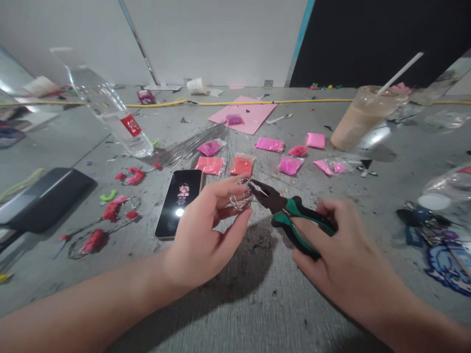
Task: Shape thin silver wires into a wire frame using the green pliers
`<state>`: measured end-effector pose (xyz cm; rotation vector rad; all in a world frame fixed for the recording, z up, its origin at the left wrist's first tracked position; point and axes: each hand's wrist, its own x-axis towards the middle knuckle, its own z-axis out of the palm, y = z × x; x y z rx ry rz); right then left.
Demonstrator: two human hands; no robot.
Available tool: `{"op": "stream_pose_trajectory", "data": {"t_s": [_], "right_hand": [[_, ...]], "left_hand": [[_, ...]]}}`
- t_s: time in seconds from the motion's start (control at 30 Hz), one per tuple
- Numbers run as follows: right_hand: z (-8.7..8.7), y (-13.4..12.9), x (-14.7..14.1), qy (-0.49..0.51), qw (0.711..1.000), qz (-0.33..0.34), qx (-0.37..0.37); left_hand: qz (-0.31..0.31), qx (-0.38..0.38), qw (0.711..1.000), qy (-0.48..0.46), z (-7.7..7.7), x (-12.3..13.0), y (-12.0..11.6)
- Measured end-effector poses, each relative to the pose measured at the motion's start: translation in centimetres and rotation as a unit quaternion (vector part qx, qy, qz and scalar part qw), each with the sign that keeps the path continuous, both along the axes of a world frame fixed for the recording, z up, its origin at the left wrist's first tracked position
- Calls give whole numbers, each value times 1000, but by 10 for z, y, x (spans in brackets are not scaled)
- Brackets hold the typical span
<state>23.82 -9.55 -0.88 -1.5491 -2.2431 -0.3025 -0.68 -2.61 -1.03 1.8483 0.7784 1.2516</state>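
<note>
Between the fingertips and thumb of my left hand is a small open frame of bent silver wire. My right hand grips green-and-black pliers by the handles, with a finger between them. The dark jaws of the pliers reach the upper right side of the wire frame; whether they clamp the wire I cannot make out. Just beyond the frame lies an orange clay packet. A phone with a lit screen rests on the table, partly behind my left hand.
Wire pieces with red clay lie at left, near a black device and a water bottle. Pink packets, loose wires and pink paper are behind. At right stand an iced drink and keys.
</note>
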Motion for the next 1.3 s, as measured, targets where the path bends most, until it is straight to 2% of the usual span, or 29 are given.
{"op": "stream_pose_trajectory", "data": {"t_s": [0.2,0.37,0.63,1.0,1.3], "right_hand": [[-1,-1,2,-17,1000,6,12],[2,-2,1,-22,999,26,-18],[5,-3,3,12,998,29,-56],[5,-4,9,52,996,42,-67],[5,-1,10,51,997,38,-52]], "left_hand": [[18,13,1000,-7,4,0,0],[54,-23,998,-12,10,3,1],[68,-23,997,-5,12,-1,9],[-22,-37,993,-109,14,-5,22],[2,-91,993,-69,18,-6,25]]}}
